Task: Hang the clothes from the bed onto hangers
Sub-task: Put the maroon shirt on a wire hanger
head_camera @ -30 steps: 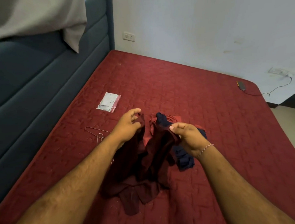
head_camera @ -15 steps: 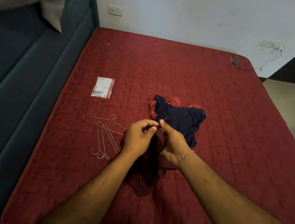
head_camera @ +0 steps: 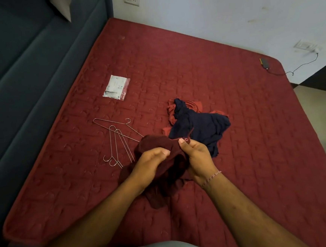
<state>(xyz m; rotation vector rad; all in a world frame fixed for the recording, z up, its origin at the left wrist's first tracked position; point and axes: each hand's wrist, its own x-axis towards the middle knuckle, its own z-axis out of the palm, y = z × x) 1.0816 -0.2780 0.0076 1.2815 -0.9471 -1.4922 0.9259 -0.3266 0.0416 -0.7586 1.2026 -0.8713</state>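
- The bed (head_camera: 223, 83), covered in red quilting, fills the view; a dark blue headboard (head_camera: 27, 75) runs along its left side.
- A navy garment (head_camera: 201, 128) lies heaped on a red garment (head_camera: 191, 106) at mid-bed, just beyond the hands.
- The maroon garment (head_camera: 159, 143) is now bunched between both hands; a second ago it hung spread between them, the hands well apart. Judging by this, the person is hunting for the neck opening, and no hanger is in it yet.
- The left hand (head_camera: 148, 164) grips the cloth's near fold; the right hand (head_camera: 197, 156) pinches its top edge under the thumb. The hands are close together.
- Wire hangers (head_camera: 116, 140) lie untouched left of the hands.
- A small flat packet (head_camera: 116, 87) lies farther left; whether anything is in it cannot be told.
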